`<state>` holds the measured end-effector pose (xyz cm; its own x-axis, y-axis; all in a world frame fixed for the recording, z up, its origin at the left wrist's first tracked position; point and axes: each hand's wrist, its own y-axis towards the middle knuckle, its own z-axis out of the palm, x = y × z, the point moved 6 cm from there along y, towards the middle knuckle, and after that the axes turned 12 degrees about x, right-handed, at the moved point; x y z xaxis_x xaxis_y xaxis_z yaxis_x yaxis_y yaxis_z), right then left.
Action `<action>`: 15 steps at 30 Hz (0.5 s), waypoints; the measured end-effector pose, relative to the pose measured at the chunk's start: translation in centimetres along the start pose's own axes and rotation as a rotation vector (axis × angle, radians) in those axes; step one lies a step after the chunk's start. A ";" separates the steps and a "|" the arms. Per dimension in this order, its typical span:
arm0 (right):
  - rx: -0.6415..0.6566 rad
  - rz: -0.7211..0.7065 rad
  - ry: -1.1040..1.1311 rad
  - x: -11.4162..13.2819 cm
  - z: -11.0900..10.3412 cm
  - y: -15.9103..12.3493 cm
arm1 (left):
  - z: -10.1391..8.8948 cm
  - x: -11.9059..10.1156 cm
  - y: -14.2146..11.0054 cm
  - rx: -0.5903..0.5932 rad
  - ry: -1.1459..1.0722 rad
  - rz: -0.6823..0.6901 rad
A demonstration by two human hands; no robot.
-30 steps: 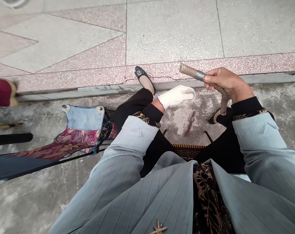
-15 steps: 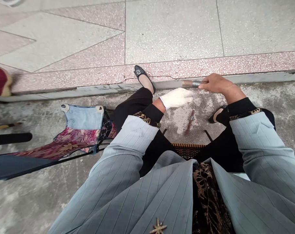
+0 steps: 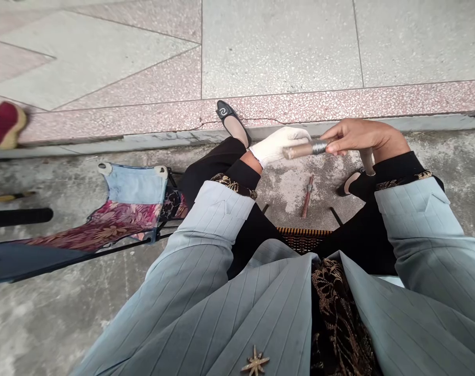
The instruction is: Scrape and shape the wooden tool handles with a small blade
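My right hand [image 3: 349, 137], bare, grips a short wooden handle [image 3: 298, 151] by its right part. Silver wire [image 3: 319, 147] is wound round the handle beside my fingertips. A pale curved piece [image 3: 366, 159] shows below that hand; I cannot make out what it belongs to. My left hand [image 3: 280, 143] wears a white knitted glove, its fingers bent and pressed together just behind the handle's left end. Whatever those fingers hold is hidden. On the concrete below lies a thin reddish-brown stick [image 3: 306, 197] with a band near its upper end.
A low folding chair [image 3: 119, 209] with floral and blue cloth stands at the left. Ahead runs a raised terrazzo step [image 3: 268, 115], with my black shoe [image 3: 226, 114] against its edge. Woven seat edging [image 3: 303, 235] shows between my legs. A red shoe [image 3: 4, 125] is at the far left.
My gloved left hand has moved up and slightly left, from below the handle to behind it. The handle has come down and tilted, and my right hand has turned with it.
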<state>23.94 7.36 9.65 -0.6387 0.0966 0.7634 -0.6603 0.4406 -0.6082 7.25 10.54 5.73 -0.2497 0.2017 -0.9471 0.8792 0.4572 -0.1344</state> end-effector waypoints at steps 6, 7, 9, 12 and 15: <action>-0.216 -0.061 0.137 1.3 -0.8 -2.0 | 2.1 0.2 -0.2 0.093 -0.086 -0.127; -0.251 -0.028 0.137 1.1 -0.9 -2.0 | 2.4 0.0 -0.3 0.121 -0.064 -0.144; -0.324 0.010 0.131 0.7 -1.1 -1.6 | 2.7 -0.5 -0.5 0.155 -0.018 -0.158; -0.389 0.036 0.100 -0.1 -1.4 -0.5 | 2.5 -0.9 -0.5 0.153 0.080 -0.147; -0.366 0.158 0.007 -1.1 -1.5 0.6 | 2.4 -0.8 -0.3 0.144 0.232 -0.126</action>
<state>24.86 8.89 8.80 -0.7176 0.1945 0.6688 -0.3690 0.7083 -0.6018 8.11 8.16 5.80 -0.4318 0.3517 -0.8305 0.8799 0.3667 -0.3022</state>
